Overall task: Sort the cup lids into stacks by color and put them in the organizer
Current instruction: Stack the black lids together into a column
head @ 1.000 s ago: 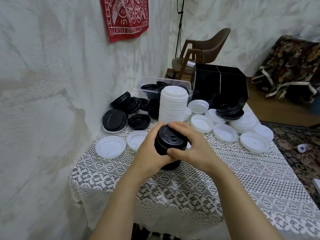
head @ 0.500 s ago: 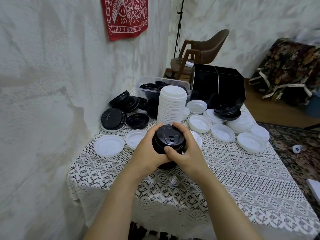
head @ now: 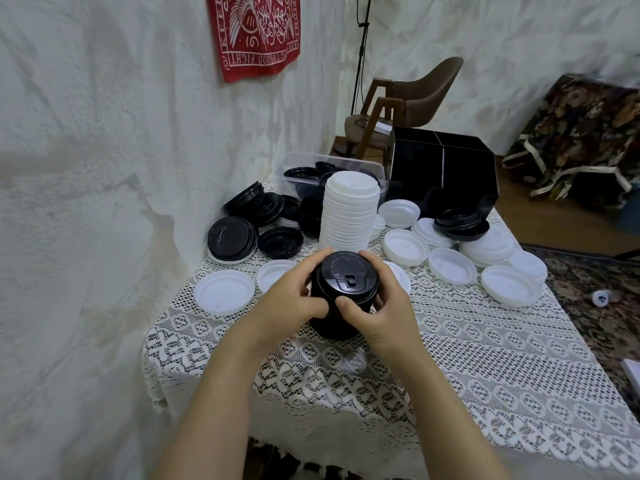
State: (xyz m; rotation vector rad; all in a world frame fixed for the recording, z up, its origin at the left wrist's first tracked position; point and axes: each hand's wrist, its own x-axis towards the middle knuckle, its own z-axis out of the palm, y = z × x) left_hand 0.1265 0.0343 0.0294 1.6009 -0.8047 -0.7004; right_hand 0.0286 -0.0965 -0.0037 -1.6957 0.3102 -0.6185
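Where the lace-covered table (head: 485, 375) meets the wall at the left, loose black lids (head: 232, 239) lie, with single white lids (head: 224, 291) flat on the cloth in front of them. Toward the middle, the left hand (head: 294, 301) wraps the left side of a stack of black lids (head: 346, 277), fingers curled close together round its far side and thumb against its front. The stack stands upright on the cloth. The right hand (head: 384, 306) grips its right side likewise, fingers curled behind, thumb pressed on the front just below the top lid's rim. Right behind rises a tall stack of white lids (head: 349, 209), a clear tub (head: 304, 157) with black lids beyond it. Farther right the black organizer (head: 419, 168) stands at the table's back, a small pile of black lids (head: 462, 223) before it and more white lids (head: 509, 285) spread nearby.
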